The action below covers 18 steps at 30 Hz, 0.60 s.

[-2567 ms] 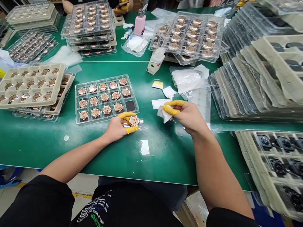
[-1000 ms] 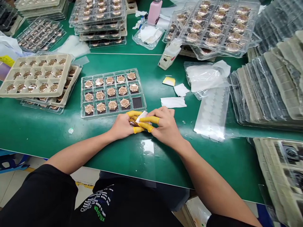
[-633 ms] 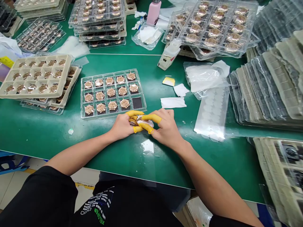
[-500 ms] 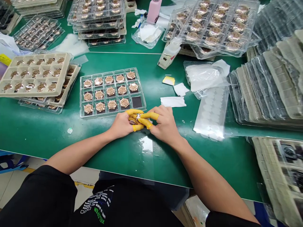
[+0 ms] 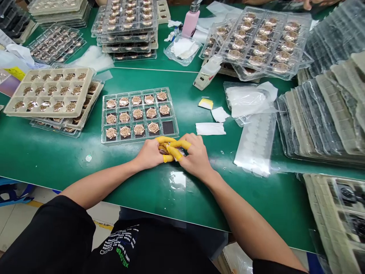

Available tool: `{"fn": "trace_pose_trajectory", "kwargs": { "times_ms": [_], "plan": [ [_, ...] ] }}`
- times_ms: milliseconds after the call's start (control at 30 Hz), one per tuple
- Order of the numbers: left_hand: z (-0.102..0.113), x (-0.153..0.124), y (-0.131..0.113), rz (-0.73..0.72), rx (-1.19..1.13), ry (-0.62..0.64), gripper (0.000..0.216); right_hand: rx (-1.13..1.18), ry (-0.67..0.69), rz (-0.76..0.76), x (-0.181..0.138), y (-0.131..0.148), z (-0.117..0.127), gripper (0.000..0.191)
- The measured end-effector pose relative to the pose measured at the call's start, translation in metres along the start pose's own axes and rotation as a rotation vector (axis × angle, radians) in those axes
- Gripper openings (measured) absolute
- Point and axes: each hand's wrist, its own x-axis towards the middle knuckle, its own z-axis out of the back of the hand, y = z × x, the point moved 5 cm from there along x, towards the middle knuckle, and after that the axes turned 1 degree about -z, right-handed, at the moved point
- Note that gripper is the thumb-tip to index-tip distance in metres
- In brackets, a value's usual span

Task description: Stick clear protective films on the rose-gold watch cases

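Observation:
My left hand (image 5: 150, 154), with yellow finger cots on its fingertips, is closed around a shiny watch case (image 5: 163, 149) that is mostly hidden by the fingers. My right hand (image 5: 195, 156), also in yellow finger cots, presses its pinched fingertips against that case from the right. A bit of something pale shows under those fingers, too small to name. Just beyond the hands lies a clear compartment tray (image 5: 103, 129) of rose-gold watch cases on dark pads. Its front right compartment holds only a dark pad (image 5: 168, 127).
More loaded trays are stacked at left (image 5: 48, 110), at the back (image 5: 128, 28) and at back right (image 5: 265, 38). White paper pieces (image 5: 210, 128), a white bottle (image 5: 207, 72) and plastic bags (image 5: 248, 95) lie right of centre. Empty-looking tray stacks (image 5: 319, 114) line the right side.
The view has tilted and shifted slightly, so everything sits a little lower and further right. My right fingertips have shifted over the watch case, covering the white bit seen there before.

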Motion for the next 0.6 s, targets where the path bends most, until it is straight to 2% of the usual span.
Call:
{"fn": "trace_pose_trajectory", "kwargs": {
  "times_ms": [67,200,300,600],
  "plan": [
    [0.0005,0.0000,0.0003,0.006,-0.030,-0.013,0.064,0.000,-0.017,-0.041,-0.0004,-0.0022,0.0010,0.015],
    [0.0006,0.0009,0.0003,0.004,-0.021,-0.018,0.062,0.019,0.033,-0.049,-0.0020,-0.0019,-0.0015,0.014],
    [-0.0003,0.0013,-0.0007,-0.009,-0.020,-0.005,0.063,0.014,-0.003,-0.099,-0.0026,-0.0029,-0.0007,0.015],
    [0.0001,0.0020,-0.0020,-0.011,-0.025,-0.028,0.063,0.007,0.003,-0.112,-0.0039,-0.0009,0.0000,0.016]
  ]
}}
